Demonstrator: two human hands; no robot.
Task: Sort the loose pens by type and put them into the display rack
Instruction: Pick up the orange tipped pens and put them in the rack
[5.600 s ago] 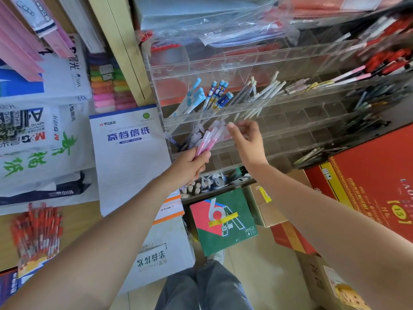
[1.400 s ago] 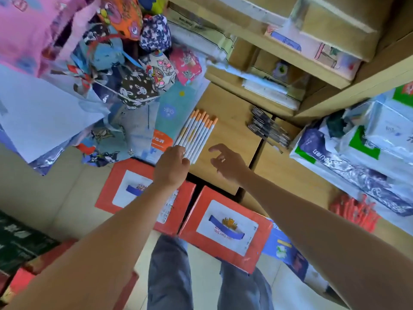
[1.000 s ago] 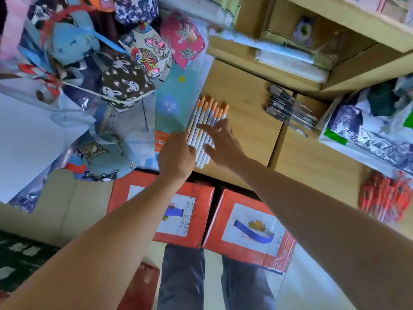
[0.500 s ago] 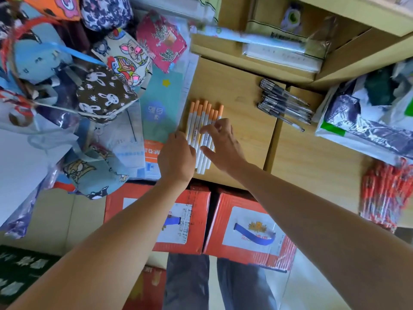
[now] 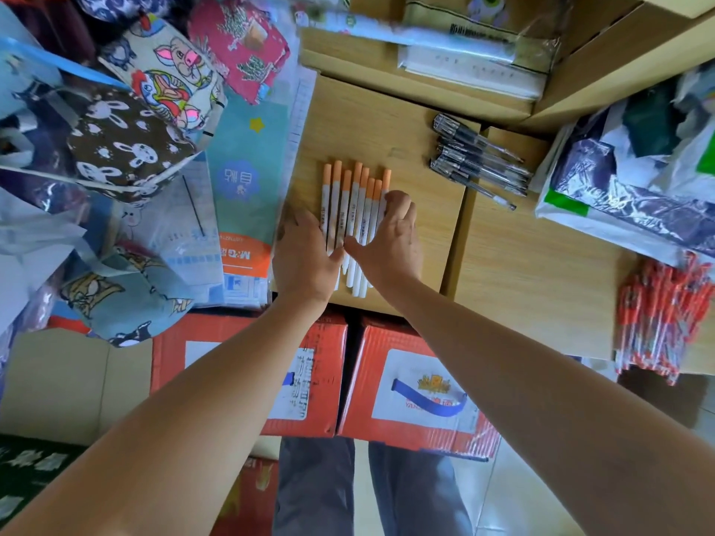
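Because the orange-capped pens (image 5: 354, 210) lie in one flat row on the desk top (image 5: 371, 121), barrels side by side, the long axis of the row runs straight away from the person. The caps are at the far end and the plain ends point toward the near desk edge.

The row sits directly between the two hands, and neither hand is clearly nearer.
- The left hand (image 5: 303, 257) rests against the left flank. Its fingers are bent down out of sight, so whether it grips a pen cannot be told.
- The right hand (image 5: 390, 241) arches over the right flank. Its fingertips bear on the outermost barrel and its thumb lies across the barrels toward the left hand. It presses on the pens and does not enclose them.

Judgement: the step in hand is gathering the row into one bundle by squeezing across the axis before lifting.

Open wood lies beyond the caps and to the right of the row. The paper pad (image 5: 247, 195) borders the left side closely. The black pens (image 5: 476, 160) lie apart to the right. The red pens (image 5: 657, 319) lie well apart at the right edge. The near ends stop just short of the desk edge, above the red boxes (image 5: 410, 381). The display rack is not in view.
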